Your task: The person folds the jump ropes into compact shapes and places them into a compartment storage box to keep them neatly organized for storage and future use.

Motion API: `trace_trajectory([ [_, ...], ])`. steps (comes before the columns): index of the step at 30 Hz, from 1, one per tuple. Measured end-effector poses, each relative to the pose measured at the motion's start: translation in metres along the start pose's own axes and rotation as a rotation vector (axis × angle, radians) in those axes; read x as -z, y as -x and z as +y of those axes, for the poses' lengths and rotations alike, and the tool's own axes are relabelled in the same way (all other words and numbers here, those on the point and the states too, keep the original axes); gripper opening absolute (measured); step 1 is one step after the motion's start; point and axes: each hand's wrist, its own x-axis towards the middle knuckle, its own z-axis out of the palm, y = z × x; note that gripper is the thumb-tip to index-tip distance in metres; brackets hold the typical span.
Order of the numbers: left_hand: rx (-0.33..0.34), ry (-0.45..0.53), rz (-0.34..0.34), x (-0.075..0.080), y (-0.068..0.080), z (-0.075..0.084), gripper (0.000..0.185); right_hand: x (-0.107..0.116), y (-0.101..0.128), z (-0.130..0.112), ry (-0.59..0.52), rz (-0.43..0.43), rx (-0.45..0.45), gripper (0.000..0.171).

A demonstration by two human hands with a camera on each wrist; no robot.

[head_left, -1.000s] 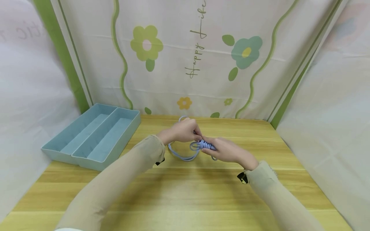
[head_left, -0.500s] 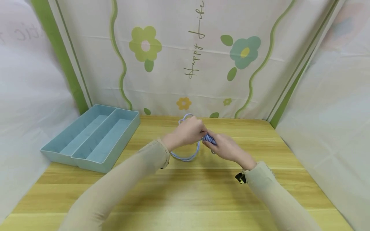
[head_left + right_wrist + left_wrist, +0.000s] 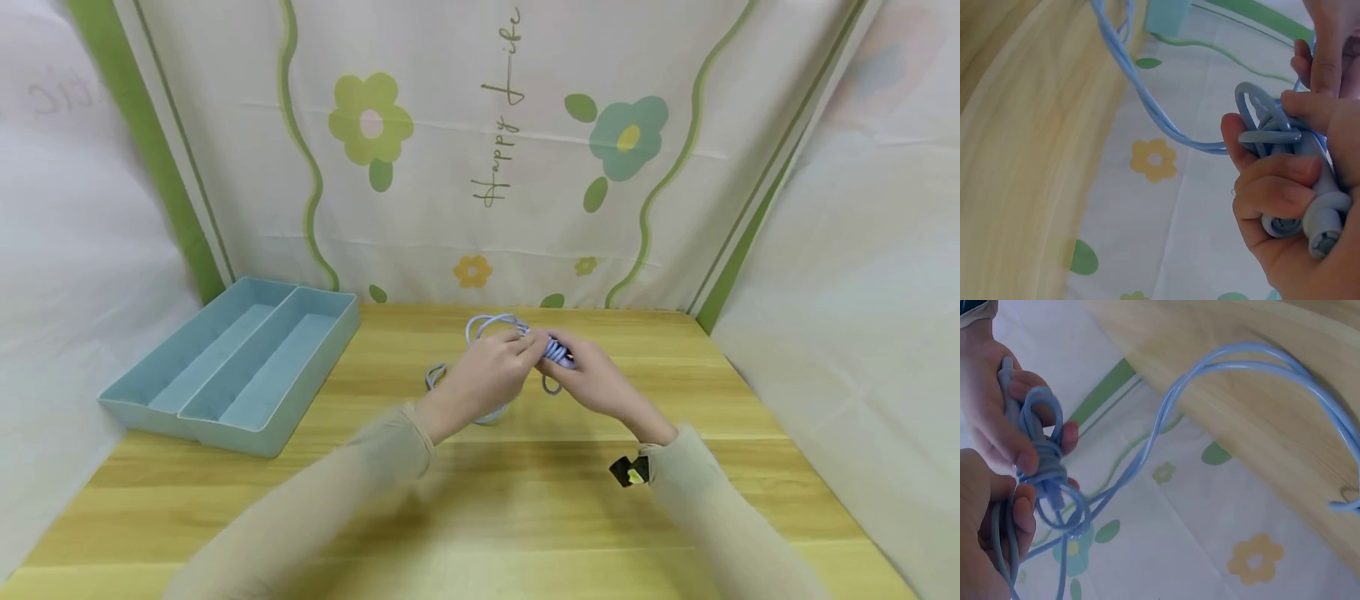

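Tray (image 3: 225, 383): pale blue, two long compartments, on the left of the table, well apart from both hands; nothing shows inside it.
Table (image 3: 480, 500): light wood, walled by a flowered cloth (image 3: 480, 150) at the back and sides.
Left hand (image 3: 491, 371): raised over the middle of the table, fingers curled round strands of the cable just beside the bundle; fingertips touch the right hand's.
Cable (image 3: 555, 350): light blue, partly wound into a tight bundle held between the two hands, above the table's far middle.
Cable, loose part (image 3: 1260, 369): a doubled length arcs out from the bundle toward the left and away, then drops to the tabletop left of the hands.
Cable ends (image 3: 1319, 225): two round plug ends lie side by side in the right palm.
Right hand (image 3: 592, 379): fingers and thumb closed round the bundle, clamping the turns and the plug ends.
Key relation: bundle's long axis runs roughly along the right hand's grip; the free length lies on the left hand's side, so the left hand is the nearer one to it.
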Motion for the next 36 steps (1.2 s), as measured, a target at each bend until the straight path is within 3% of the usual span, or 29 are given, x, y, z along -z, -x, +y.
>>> trace_trajectory([
  [5,0.016,-0.017,0.027,-0.004,0.008,0.006,0.044,-0.003,0.003,-0.004,-0.061,0.054,-0.039,0.039],
  [12,0.099,0.119,0.068,-0.014,0.019,0.005,0.052,-0.001,0.008,-0.027,-0.169,0.010,-0.073,0.037],
  [17,0.125,0.157,0.100,-0.018,0.020,0.006,0.048,-0.004,0.006,-0.006,-0.213,0.000,-0.070,0.035],
  [19,0.128,0.158,0.124,-0.017,0.018,0.006,0.045,-0.007,0.004,0.005,-0.208,0.012,-0.074,0.035],
  [25,0.131,0.146,0.195,-0.016,0.015,0.007,0.039,-0.008,0.001,0.006,-0.196,0.034,-0.076,0.036],
  [36,0.137,0.143,0.200,-0.014,0.021,0.005,0.038,-0.019,-0.002,0.004,-0.177,0.015,-0.060,0.036],
])
